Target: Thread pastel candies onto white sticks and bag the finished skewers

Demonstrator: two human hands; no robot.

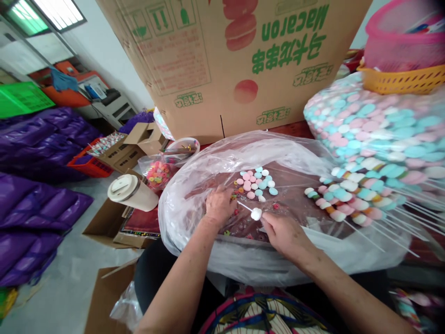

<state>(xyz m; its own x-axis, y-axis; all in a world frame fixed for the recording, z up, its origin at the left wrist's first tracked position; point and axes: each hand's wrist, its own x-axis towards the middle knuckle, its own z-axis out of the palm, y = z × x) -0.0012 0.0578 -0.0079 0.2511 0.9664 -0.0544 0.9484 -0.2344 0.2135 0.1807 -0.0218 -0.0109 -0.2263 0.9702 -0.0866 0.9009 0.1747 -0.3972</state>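
Pinching a white candy (256,214) with the right hand (287,233) at mid-frame, its white stick (245,207) slanting left. Curling the left hand (219,206) by the stick's far end; cannot tell whether gripping. Working inside the raised edge of a plastic sheet (177,215), with bare room right of centre, between loose candies (255,181) and skewers (354,195). Bounded at top by a cardboard box (222,69). At right, a large bag (375,123) full of pastel candies; left of centre, a small bag (167,163) of coloured rings.

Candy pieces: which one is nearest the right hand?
The white candy at the fingertips of the right hand, at one end of the white stick; the loose pile and the skewers lie farther off.
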